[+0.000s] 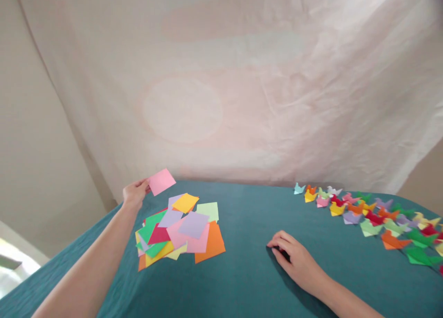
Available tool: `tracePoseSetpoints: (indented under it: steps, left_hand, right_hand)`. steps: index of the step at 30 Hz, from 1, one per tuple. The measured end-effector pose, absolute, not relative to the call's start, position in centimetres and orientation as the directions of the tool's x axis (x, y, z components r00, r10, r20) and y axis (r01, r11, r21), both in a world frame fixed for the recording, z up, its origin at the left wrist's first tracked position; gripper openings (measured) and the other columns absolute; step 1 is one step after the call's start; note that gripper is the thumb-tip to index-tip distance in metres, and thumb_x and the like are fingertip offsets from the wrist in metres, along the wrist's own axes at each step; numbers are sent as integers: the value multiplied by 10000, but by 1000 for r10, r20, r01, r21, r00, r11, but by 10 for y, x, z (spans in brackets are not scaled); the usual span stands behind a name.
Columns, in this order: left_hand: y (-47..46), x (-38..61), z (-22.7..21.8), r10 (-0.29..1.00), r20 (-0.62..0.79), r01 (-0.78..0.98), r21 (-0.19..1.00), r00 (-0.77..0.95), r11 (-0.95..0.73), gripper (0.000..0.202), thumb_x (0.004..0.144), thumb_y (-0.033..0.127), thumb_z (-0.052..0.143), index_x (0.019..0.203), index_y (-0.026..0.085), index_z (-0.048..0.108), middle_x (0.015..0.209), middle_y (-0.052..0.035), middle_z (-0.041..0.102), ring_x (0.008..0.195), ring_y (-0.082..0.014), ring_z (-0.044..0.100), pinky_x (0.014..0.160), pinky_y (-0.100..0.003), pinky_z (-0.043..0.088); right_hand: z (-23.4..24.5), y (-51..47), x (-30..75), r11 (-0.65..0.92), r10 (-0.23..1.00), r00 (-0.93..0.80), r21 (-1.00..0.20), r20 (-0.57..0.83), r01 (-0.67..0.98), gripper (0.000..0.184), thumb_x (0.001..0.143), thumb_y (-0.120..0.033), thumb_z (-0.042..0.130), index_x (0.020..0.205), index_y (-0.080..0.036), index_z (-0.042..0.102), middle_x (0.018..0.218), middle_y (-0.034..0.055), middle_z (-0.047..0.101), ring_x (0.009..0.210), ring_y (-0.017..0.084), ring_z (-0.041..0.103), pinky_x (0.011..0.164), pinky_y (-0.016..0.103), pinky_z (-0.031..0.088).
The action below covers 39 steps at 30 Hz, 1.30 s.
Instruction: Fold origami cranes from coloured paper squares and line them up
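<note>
- Head view: the left hand (134, 193), centre left, has its fingers pinched on one corner of a pink sheet (161, 181), held above the surface (249, 272) just past the pile (180, 230).
- The right hand (294, 258) lies palm down, fingers loosely curled, holding nothing visible.
- Folded figures (377, 216) lie at the right, well apart.
- Risk: the corner-only pinch may let the sheet slip or crease, and the forearm could scatter the pile.

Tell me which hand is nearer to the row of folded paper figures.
Right. The right hand rests on the table left of the folded paper figures; the left hand is far across, holding a pink sheet.
</note>
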State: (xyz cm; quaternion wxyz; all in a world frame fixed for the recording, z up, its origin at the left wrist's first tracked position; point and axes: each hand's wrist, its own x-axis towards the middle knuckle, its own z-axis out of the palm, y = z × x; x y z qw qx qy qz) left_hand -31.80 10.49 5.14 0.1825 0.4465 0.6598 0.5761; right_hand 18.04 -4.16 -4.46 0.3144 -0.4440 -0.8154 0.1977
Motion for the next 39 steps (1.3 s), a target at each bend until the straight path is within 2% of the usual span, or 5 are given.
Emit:
tracePoseSetpoints:
  steps: [5, 13, 18, 26, 39]
  left_hand:
    - [95, -274, 61, 873, 200, 212, 971, -444, -115, 241, 788, 250, 618, 952, 73, 614, 726, -52, 670, 674, -143, 628, 668, -263, 524]
    - [47, -109, 31, 992, 53, 98, 993, 116, -65, 327, 676, 384, 704, 890, 137, 692, 803, -65, 702, 751, -197, 645, 714, -316, 523]
    - [18, -35, 5, 958, -16, 21, 1000, 285, 10, 322, 654, 421, 708, 835, 154, 696, 779, -58, 698, 734, -191, 636, 676, -287, 507]
    - [9, -22, -17, 948, -36, -118, 990, 316, 77, 503, 619, 386, 763, 1032, 141, 613, 921, -89, 677, 800, -173, 625, 717, -267, 482]
    - [4, -25, -20, 930, -63, -6, 998, 361, 70, 361, 640, 464, 723, 708, 137, 584, 661, -3, 601, 592, -112, 533, 566, -213, 422]
  right_hand:
    - [-44, -42, 180, 526, 849, -404, -611, 339, 592, 196, 867, -191, 406, 922, -194, 594, 916, 63, 554, 818, 171, 544, 734, 296, 443]
    - [-28, -49, 178, 488, 862, -392, -737, 322, 468, 255, 890, -348, 423, 914, -182, 615, 865, 58, 584, 739, 158, 541, 699, 279, 435]
    - [-21, -47, 183, 369, 909, -326, -865, 260, 340, 412, 884, -478, 387, 740, -164, 612, 714, 27, 560, 679, 153, 496, 635, 252, 409]
    - [-38, -37, 186, 254, 957, -218, -919, 193, 300, 367, 812, -456, 531, 609, -151, 556, 586, -27, 480, 564, 108, 409, 554, 226, 341]
    - [-41, -35, 185, 139, 977, -184, -974, 105, 179, 342, 726, -474, 624, 723, -133, 635, 722, 21, 630, 641, 154, 537, 602, 255, 427]
